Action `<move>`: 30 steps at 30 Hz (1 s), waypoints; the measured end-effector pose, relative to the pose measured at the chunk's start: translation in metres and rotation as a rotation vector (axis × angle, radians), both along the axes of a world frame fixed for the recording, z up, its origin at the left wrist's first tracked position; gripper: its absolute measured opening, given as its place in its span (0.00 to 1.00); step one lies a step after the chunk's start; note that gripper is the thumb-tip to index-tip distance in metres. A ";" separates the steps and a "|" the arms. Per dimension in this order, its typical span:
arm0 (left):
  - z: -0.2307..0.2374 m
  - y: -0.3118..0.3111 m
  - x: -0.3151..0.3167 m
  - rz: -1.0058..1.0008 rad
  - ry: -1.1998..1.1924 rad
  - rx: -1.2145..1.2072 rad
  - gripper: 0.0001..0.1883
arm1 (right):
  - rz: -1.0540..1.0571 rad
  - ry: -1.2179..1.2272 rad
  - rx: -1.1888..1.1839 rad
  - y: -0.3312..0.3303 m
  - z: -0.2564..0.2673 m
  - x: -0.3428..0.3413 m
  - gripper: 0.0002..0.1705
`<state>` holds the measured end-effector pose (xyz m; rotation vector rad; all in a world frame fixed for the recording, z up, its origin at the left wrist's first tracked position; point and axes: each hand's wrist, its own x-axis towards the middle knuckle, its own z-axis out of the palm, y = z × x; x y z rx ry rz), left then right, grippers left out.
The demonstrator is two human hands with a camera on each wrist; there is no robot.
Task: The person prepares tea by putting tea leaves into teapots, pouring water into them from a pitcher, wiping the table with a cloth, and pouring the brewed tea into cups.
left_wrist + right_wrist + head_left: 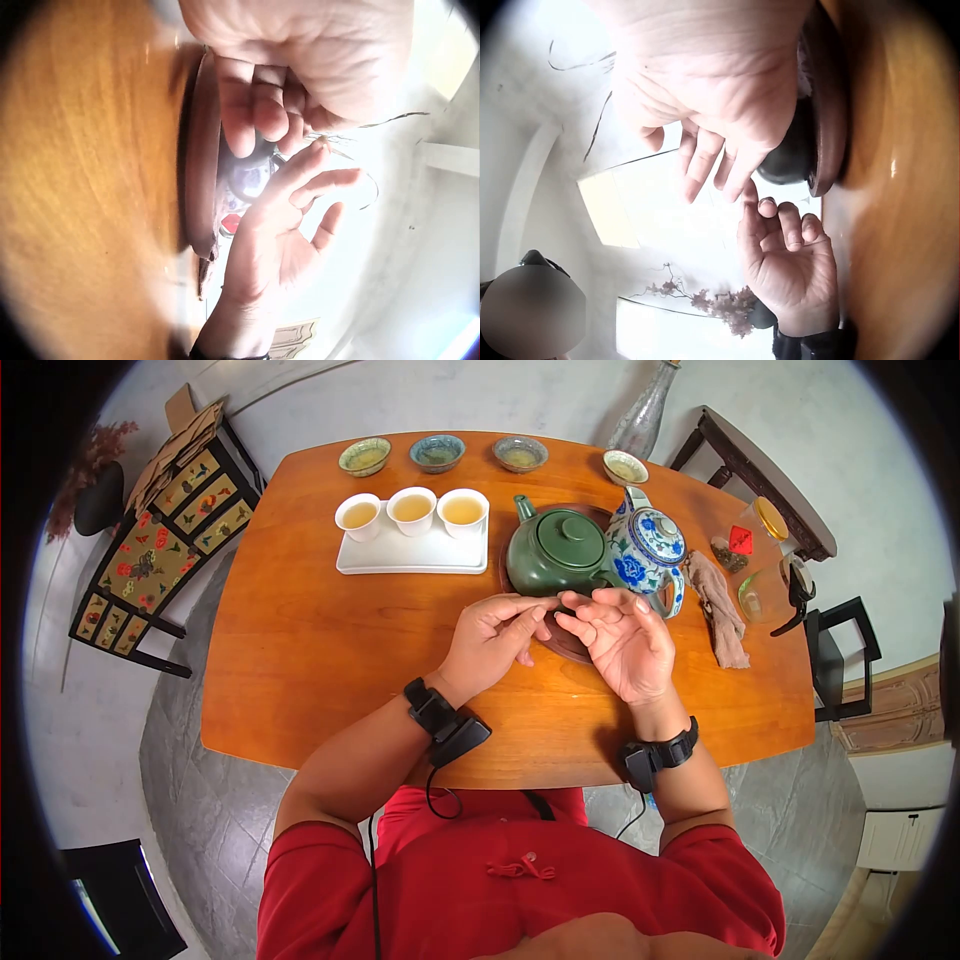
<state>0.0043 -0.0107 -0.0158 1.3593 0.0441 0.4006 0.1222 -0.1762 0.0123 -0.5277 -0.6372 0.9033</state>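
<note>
Both hands are raised over the front edge of a round brown tray (563,646), just in front of the green teapot (568,544). My left hand (492,642) points its index finger to the right, its other fingers loosely bent, and holds nothing. Palm up with fingers loosely bent, my right hand (630,645) is empty too. Their fingertips meet or nearly meet; contact is unclear. The left wrist view has the left hand (300,67) above the right hand (262,247). A blue-and-white teapot (645,550) stands behind the right hand.
Three cups of tea stand on a white tray (412,556) at the left. Several small bowls, one a green bowl (364,456), line the table's far edge. To the right are a crumpled cloth (716,610), a lidded jar (755,530) and a glass pitcher (765,598).
</note>
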 end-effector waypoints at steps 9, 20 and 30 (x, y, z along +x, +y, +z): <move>0.002 -0.003 -0.002 -0.019 -0.047 0.040 0.11 | 0.019 -0.006 -0.025 0.000 0.000 0.000 0.25; 0.005 -0.004 0.000 0.086 -0.043 -0.021 0.08 | 0.030 0.006 -0.071 0.000 0.002 -0.002 0.26; 0.005 -0.004 -0.001 0.075 -0.062 0.016 0.09 | 0.081 -0.036 -0.164 -0.001 0.003 -0.002 0.24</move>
